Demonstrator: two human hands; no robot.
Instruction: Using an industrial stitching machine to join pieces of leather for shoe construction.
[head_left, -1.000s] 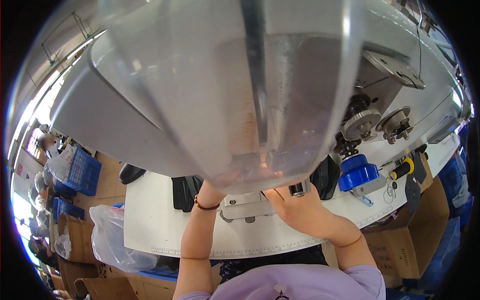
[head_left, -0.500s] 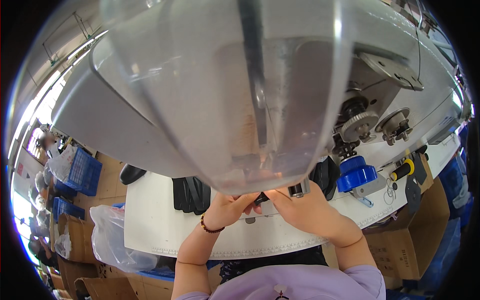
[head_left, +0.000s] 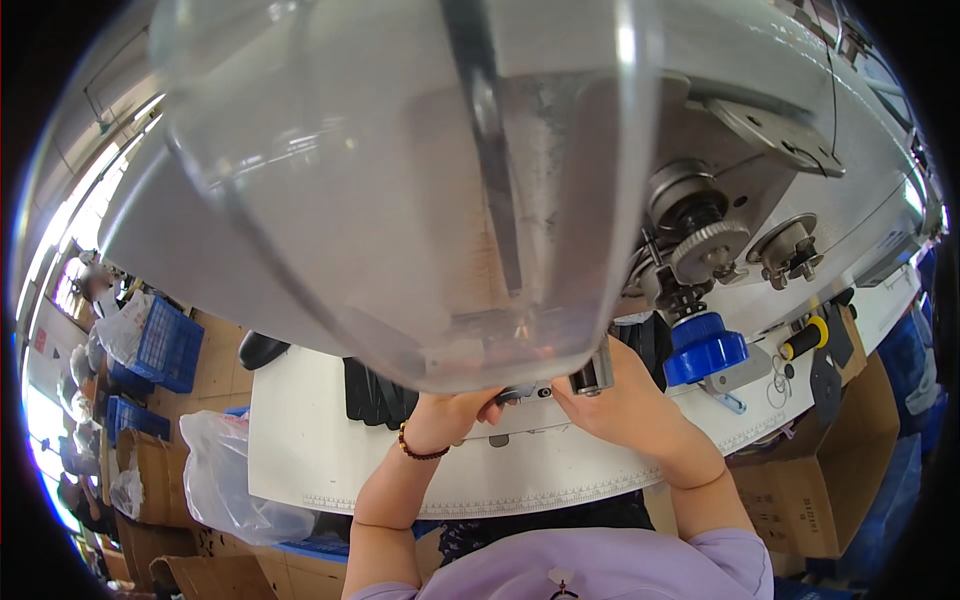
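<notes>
My left hand (head_left: 453, 422), with a beaded bracelet on its wrist, rests at the sewing machine's (head_left: 190, 240) work area. Its visible fingers are curled together; their tips and anything in them are largely hidden by the clear plastic guard (head_left: 470, 375). My right hand (head_left: 632, 405) lies across from it, behind a small metal cylinder (head_left: 590, 378). Its fingers are mostly covered by that part and the guard, so their grip does not show. Between the hands, small metal fittings (head_left: 543, 392) show at the guard's lower edge.
Black strap-like pieces (head_left: 375, 392) lie left on the white table (head_left: 400, 480); more dark pieces (head_left: 655, 345) lie right. Beside them are a blue knob (head_left: 705, 350) and a yellow-black spool (head_left: 803, 340). A cardboard box (head_left: 840, 470) stands right, a plastic bag (head_left: 235, 480) left.
My hands have moved slightly apart, exposing metal fittings between them. The dark piece seen between my fingers earlier is out of sight. The guard appears further left in view.
</notes>
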